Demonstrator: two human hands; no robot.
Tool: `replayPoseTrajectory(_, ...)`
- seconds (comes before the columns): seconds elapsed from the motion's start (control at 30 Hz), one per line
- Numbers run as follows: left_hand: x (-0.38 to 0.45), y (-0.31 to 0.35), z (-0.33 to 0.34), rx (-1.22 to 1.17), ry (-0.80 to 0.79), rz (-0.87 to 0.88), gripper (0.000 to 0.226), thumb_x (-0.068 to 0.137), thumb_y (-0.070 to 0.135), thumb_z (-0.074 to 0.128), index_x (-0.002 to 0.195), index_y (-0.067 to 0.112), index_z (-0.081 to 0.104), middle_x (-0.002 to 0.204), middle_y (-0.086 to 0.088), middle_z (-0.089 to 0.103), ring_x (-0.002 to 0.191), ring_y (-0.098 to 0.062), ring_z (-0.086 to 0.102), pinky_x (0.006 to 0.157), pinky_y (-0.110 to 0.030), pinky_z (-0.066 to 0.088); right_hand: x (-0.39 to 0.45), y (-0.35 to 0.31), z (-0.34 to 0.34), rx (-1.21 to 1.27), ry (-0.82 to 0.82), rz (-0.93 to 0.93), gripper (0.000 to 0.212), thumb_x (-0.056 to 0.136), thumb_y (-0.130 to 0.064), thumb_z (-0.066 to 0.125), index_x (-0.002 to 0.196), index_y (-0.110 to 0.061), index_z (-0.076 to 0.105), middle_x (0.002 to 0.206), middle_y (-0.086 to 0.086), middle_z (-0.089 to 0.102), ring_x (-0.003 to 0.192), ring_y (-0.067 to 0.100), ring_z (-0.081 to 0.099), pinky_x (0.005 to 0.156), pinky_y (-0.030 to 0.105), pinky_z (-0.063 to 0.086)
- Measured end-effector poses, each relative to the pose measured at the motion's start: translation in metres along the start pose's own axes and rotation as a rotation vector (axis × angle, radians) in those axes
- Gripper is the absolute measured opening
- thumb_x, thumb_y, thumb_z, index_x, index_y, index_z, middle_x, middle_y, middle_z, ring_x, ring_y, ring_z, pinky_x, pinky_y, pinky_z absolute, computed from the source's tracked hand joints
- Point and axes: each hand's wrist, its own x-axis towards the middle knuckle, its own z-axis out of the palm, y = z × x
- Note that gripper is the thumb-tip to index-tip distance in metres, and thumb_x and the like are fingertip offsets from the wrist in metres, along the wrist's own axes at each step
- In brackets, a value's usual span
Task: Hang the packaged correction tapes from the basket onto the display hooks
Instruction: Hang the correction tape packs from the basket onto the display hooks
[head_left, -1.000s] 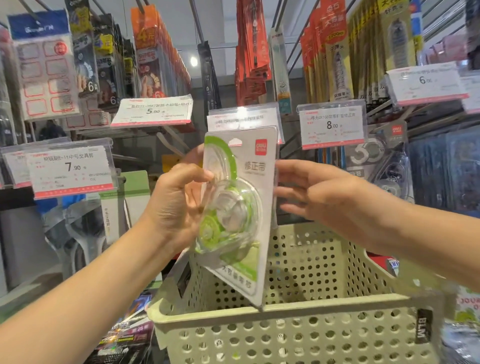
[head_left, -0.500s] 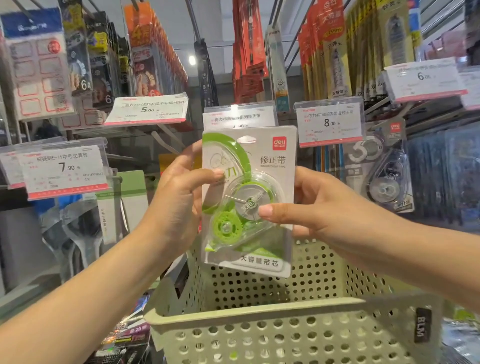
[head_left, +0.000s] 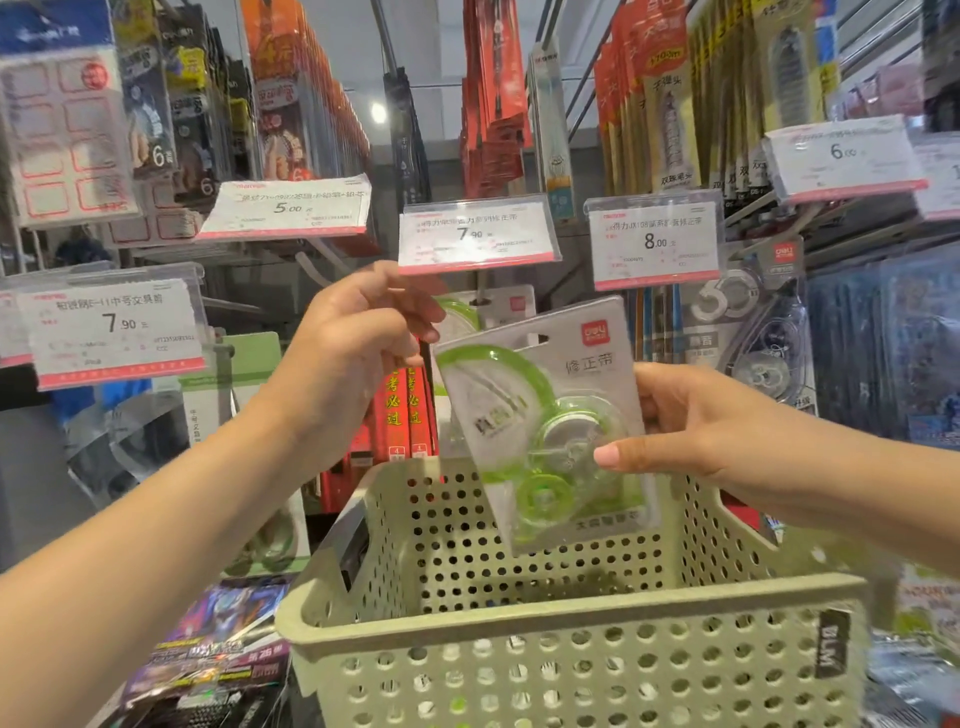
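My right hand (head_left: 691, 441) grips a packaged correction tape (head_left: 550, 415), a grey card with a green and clear dispenser, by its right edge. The pack tilts to the left above the basket (head_left: 571, 613). My left hand (head_left: 358, 343) is raised just under the 7.90 price tag (head_left: 475, 236), fingers loosely curled, with nothing visibly in it. Right of its fingertips another green correction tape pack (head_left: 493, 312) hangs on the display hook, partly hidden behind the held pack.
The pale green perforated basket fills the lower middle. Price tags 5.00 (head_left: 291, 210), 8.00 (head_left: 654, 241) and 6.00 (head_left: 841, 158) jut out on hooks. A black correction tape pack (head_left: 753, 332) hangs at right. Red booklets (head_left: 405, 410) stand behind the basket.
My left hand let go of the pack and rose toward the 7.90 tag. My right hand now holds the pack alone, lower, further right and tilted. A hung pack has come into view.
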Motion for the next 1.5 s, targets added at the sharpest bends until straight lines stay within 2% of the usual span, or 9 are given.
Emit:
replayPoseTrajectory(0.07, 0.001, 0.0, -0.002, 0.06, -0.006, 0.028, 0.042, 0.054, 0.0, 0.042, 0.089, 0.013, 0.062, 0.078, -0.002, 0.057, 0.071, -0.009, 0.052, 0.062, -0.018, 0.043, 0.004, 0.002, -0.002, 0.017, 0.001, 0.041, 0.043, 0.078, 0.001, 0.064, 0.117, -0.017, 0.059, 0.105, 0.001, 0.074, 0.098, 0.015, 0.07, 0.087, 0.027, 0.055)
replayPoseTrajectory(0.2, 0.003, 0.002, -0.004, 0.142, 0.011, 0.086, 0.041, 0.054, -0.002, 0.044, 0.086, 0.016, 0.061, 0.078, -0.002, 0.055, 0.072, -0.009, 0.051, 0.061, -0.015, 0.044, 0.016, 0.004, -0.003, 0.053, 0.013, 0.092, 0.041, 0.081, -0.001, 0.063, 0.119, -0.016, 0.059, 0.107, 0.008, 0.073, 0.101, 0.028, 0.069, 0.096, 0.052, 0.048)
replayPoseTrajectory(0.3, 0.003, 0.002, -0.006, 0.169, 0.018, 0.104, 0.042, 0.054, -0.004, 0.044, 0.086, 0.018, 0.06, 0.076, -0.002, 0.053, 0.067, -0.009, 0.047, 0.059, -0.014, 0.042, 0.027, 0.004, -0.004, 0.104, 0.038, 0.083, 0.04, 0.082, -0.002, 0.063, 0.12, -0.013, 0.059, 0.106, 0.008, 0.073, 0.094, 0.022, 0.071, 0.077, 0.035, 0.058)
replayPoseTrajectory(0.4, 0.003, 0.003, -0.009, 0.199, 0.013, 0.108, 0.044, 0.053, -0.004, 0.044, 0.088, 0.018, 0.059, 0.076, -0.002, 0.05, 0.066, -0.009, 0.046, 0.059, -0.015, 0.04, 0.039, 0.003, -0.002, 0.172, 0.056, 0.051, 0.041, 0.08, -0.005, 0.063, 0.12, -0.012, 0.058, 0.108, 0.007, 0.073, 0.099, 0.021, 0.069, 0.087, 0.035, 0.055)
replayPoseTrajectory(0.73, 0.003, 0.005, -0.011, 0.253, 0.004, 0.114, 0.043, 0.054, -0.001, 0.044, 0.089, 0.02, 0.059, 0.079, -0.003, 0.048, 0.07, -0.01, 0.045, 0.056, -0.012, 0.04, 0.07, -0.006, 0.002, 0.281, 0.09, -0.001, 0.043, 0.086, 0.002, 0.057, 0.126, -0.014, 0.052, 0.119, 0.004, 0.068, 0.097, 0.017, 0.067, 0.077, 0.026, 0.057)
replayPoseTrajectory(1.0, 0.003, 0.006, -0.012, 0.27, -0.009, 0.111, 0.043, 0.055, -0.001, 0.045, 0.091, 0.019, 0.059, 0.078, -0.003, 0.049, 0.065, -0.006, 0.046, 0.055, -0.012, 0.04, 0.076, -0.001, 0.002, 0.315, 0.105, 0.048, 0.036, 0.089, 0.006, 0.048, 0.119, -0.014, 0.056, 0.12, 0.008, 0.067, 0.103, 0.022, 0.065, 0.085, 0.033, 0.053)
replayPoseTrajectory(1.17, 0.003, 0.005, -0.013, 0.272, -0.015, 0.116, 0.043, 0.055, -0.001, 0.046, 0.09, 0.02, 0.059, 0.078, -0.003, 0.049, 0.064, -0.005, 0.046, 0.056, -0.012, 0.04, 0.08, 0.004, 0.002, 0.279, 0.117, 0.084, 0.039, 0.085, -0.002, 0.061, 0.122, -0.013, 0.055, 0.117, 0.006, 0.069, 0.106, 0.023, 0.066, 0.092, 0.037, 0.052)
replayPoseTrajectory(1.33, 0.004, 0.003, -0.013, 0.265, -0.014, 0.117, 0.043, 0.055, -0.002, 0.046, 0.089, 0.021, 0.059, 0.077, -0.003, 0.051, 0.064, -0.005, 0.046, 0.057, -0.012, 0.04, 0.093, 0.01, 0.002, 0.249, 0.153, 0.122, 0.037, 0.085, -0.004, 0.062, 0.12, -0.015, 0.057, 0.116, 0.003, 0.07, 0.106, 0.021, 0.066, 0.099, 0.041, 0.048)
replayPoseTrajectory(1.5, 0.004, 0.003, -0.013, 0.273, -0.013, 0.11, 0.043, 0.056, -0.002, 0.047, 0.089, 0.022, 0.059, 0.078, -0.004, 0.051, 0.065, -0.007, 0.047, 0.057, -0.013, 0.041, 0.108, 0.019, 0.006, 0.191, 0.169, 0.16, 0.048, 0.082, -0.007, 0.066, 0.127, -0.017, 0.051, 0.114, 0.0, 0.07, 0.105, 0.02, 0.066, 0.101, 0.044, 0.045)
